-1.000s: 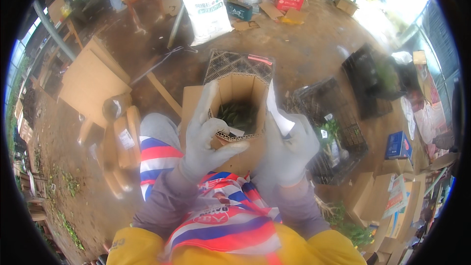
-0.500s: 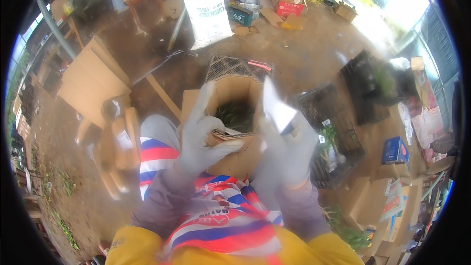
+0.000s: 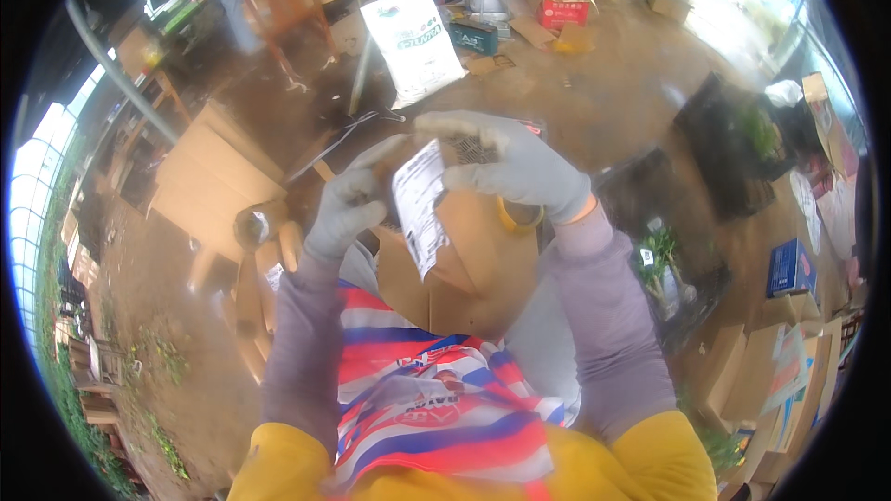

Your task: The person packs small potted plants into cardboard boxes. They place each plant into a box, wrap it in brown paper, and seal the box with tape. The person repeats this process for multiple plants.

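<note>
A white printed label (image 3: 420, 211) hangs between my gloved hands, in front of a brown cardboard box (image 3: 492, 264) at my lap. My right hand (image 3: 524, 162) reaches over the box, its thumb at the label's right edge and its fingertips by the top corner; it seems to hold the label there. To the label's left is my left hand (image 3: 348, 209), open, thumb and forefinger spread, with a small gap to the paper. A yellow ring like a tape roll (image 3: 520, 214) shows below my right wrist. The box's opening is hidden behind hands and label.
Flattened cardboard (image 3: 212, 187) lies on the left. On the right are a dark crate (image 3: 691, 301), leafy greens (image 3: 661, 255) and a blue box (image 3: 791, 267). A white sack (image 3: 415, 46) stands ahead beside a metal pole. A person (image 3: 230, 0) is at the far left.
My right hand has moved up and inward, bringing the label to the middle. My left hand has drawn back to the left from the box's rim. The greens inside the box are hidden now.
</note>
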Motion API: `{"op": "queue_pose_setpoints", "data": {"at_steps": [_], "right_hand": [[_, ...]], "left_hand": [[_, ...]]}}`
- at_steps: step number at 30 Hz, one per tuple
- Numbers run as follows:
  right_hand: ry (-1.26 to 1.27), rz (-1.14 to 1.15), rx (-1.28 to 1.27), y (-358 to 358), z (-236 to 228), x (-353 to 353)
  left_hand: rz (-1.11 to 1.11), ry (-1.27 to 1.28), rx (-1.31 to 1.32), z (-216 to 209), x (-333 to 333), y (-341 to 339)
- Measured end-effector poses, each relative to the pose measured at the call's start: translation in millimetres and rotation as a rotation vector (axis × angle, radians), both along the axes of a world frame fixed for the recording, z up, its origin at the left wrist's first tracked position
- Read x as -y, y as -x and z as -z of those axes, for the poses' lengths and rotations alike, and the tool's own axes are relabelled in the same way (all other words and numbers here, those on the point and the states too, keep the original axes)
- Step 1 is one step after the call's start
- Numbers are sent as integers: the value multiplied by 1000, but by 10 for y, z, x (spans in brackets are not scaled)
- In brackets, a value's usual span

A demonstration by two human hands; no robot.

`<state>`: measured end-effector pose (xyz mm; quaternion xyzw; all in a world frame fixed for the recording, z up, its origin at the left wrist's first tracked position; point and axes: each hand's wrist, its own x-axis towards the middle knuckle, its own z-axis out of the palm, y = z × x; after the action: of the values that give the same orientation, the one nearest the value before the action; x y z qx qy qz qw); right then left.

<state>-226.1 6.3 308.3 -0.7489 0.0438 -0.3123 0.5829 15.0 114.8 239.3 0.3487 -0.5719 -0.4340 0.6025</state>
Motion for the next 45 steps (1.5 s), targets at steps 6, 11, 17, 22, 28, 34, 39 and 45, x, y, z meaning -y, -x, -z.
{"op": "queue_pose_setpoints", "data": {"at_steps": [6, 11, 17, 22, 28, 34, 39, 45], "right_hand": [[71, 193, -93, 44, 81, 62], [361, 498, -105, -44, 220, 107], [247, 596, -337, 20, 23, -201], [123, 587, -78, -42, 34, -341], [107, 557, -58, -35, 101, -338], [134, 557, -114, 31, 52, -223], [-134, 487, -74, 52, 56, -273], [-107, 451, -106, 29, 26, -347]], "left_hand": [[-653, 142, 73, 11, 104, 307], [-609, 19, 24, 210, -501, 1068], [-780, -306, -62, 222, -451, 1344], [-732, -275, -122, 304, -346, 1304], [-876, -152, 142, 464, -206, 1237], [-828, -147, 195, 433, -187, 1186], [-682, -162, -48, 395, -405, 1138], [-780, -142, 157, 274, -499, 1191]]}}
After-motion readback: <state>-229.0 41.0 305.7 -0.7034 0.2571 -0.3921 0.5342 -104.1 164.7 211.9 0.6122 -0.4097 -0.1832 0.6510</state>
